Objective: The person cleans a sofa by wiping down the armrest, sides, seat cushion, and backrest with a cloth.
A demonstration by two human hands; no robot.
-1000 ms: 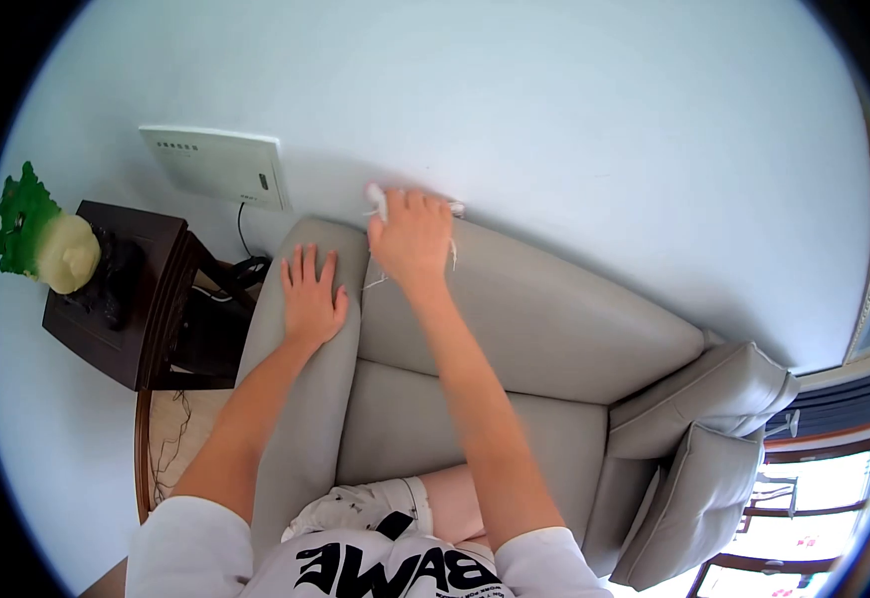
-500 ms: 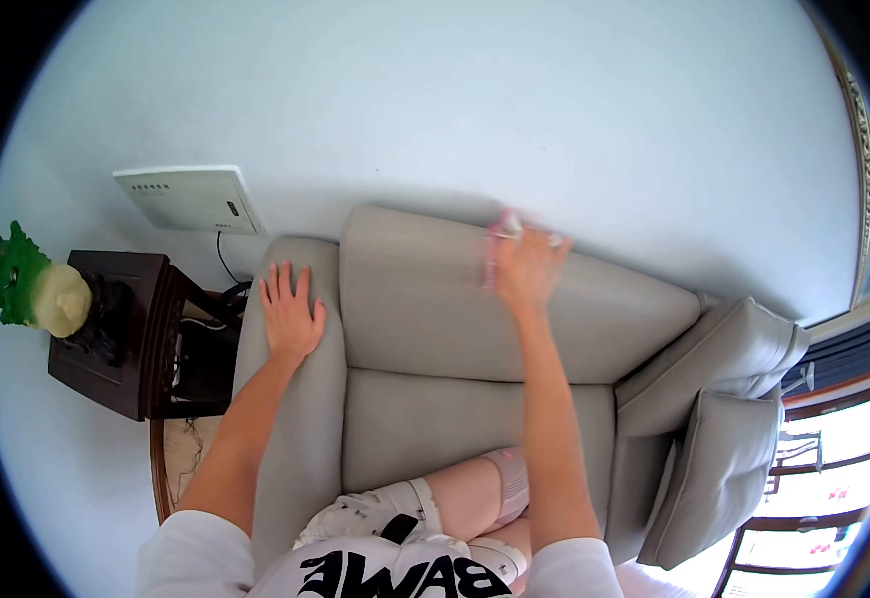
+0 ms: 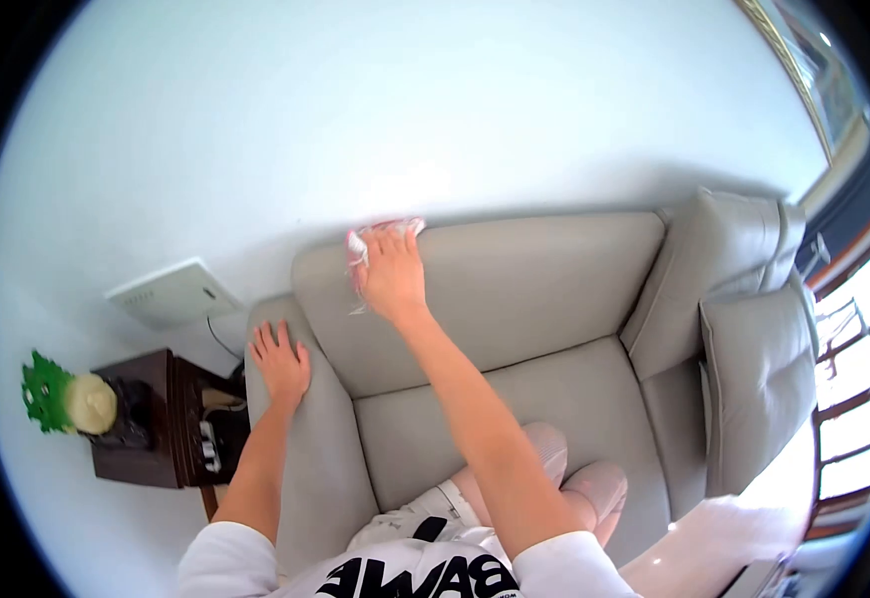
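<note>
My right hand (image 3: 393, 274) presses a pink and white cloth (image 3: 358, 249) against the top of the sofa backrest (image 3: 524, 284), close to its left end. Part of the cloth is hidden under my palm and fingers. My left hand (image 3: 281, 364) lies flat on the sofa's left armrest (image 3: 305, 429), fingers spread, holding nothing. My knees rest on the grey seat cushion (image 3: 515, 399).
Left of the armrest stands a dark wooden side table (image 3: 161, 419) with a green and cream cabbage-shaped ornament (image 3: 86, 401). A white panel (image 3: 171, 294) with a cable is on the wall. A loose grey cushion (image 3: 759, 369) leans at the sofa's right end.
My right hand has slid the cloth leftward along the backrest top, from its middle to near the left end. My left hand stays on the armrest. The camera view has turned.
</note>
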